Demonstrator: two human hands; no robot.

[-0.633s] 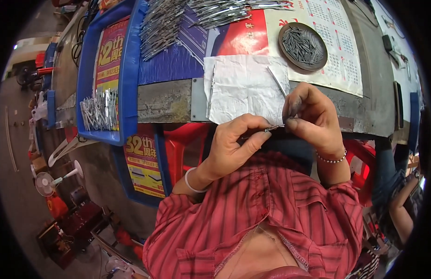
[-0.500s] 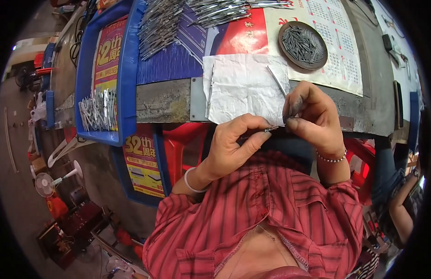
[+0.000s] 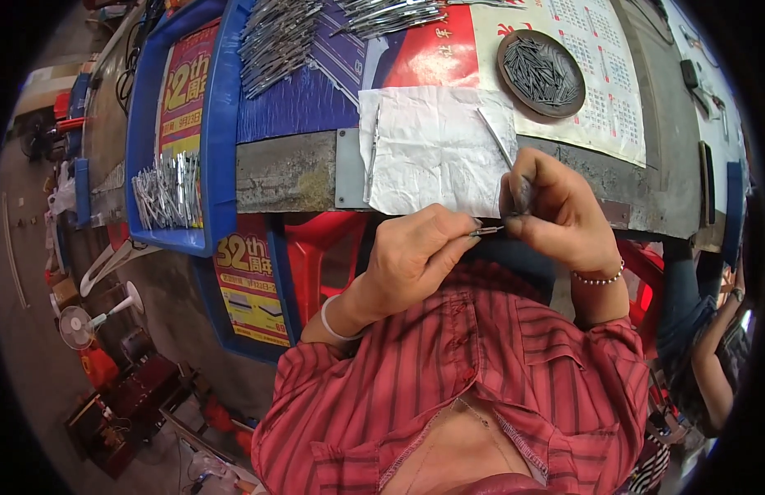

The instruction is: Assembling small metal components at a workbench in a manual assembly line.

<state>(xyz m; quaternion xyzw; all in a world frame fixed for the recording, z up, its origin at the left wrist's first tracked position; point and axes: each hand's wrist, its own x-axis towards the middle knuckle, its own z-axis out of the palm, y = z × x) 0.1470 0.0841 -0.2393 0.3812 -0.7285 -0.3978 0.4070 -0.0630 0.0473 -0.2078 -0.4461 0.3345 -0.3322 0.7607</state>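
My left hand (image 3: 411, 252) is closed in a pinch on a slim metal rod (image 3: 487, 231), whose tip juts out toward the right. Just beside that tip, my right hand (image 3: 556, 210) has its fingers curled and pressed together; anything inside them is too small or hidden to make out. Both hands are level with the table's front edge, in front of a crumpled white paper (image 3: 436, 153). On the paper lie one thin metal rod (image 3: 373, 157) at the left and another rod (image 3: 495, 139) near my right fingers. Behind them, a round brown dish (image 3: 556, 112) holds many small grey metal pins (image 3: 538, 73).
Piles of slim metal rods (image 3: 275, 45) lie at the back on printed sheets. At the left is a blue bin (image 3: 223, 124) with metal rods (image 3: 170, 191) in it; a second blue tray (image 3: 287, 285) is below. A red stool (image 3: 321, 256) is under the table. Another person (image 3: 711, 375) sits at the right.
My right hand has drawn slightly right, and its fingertips are further from my left fingers. The left hand keeps its pinch on the rod. The whole view has shifted a little.
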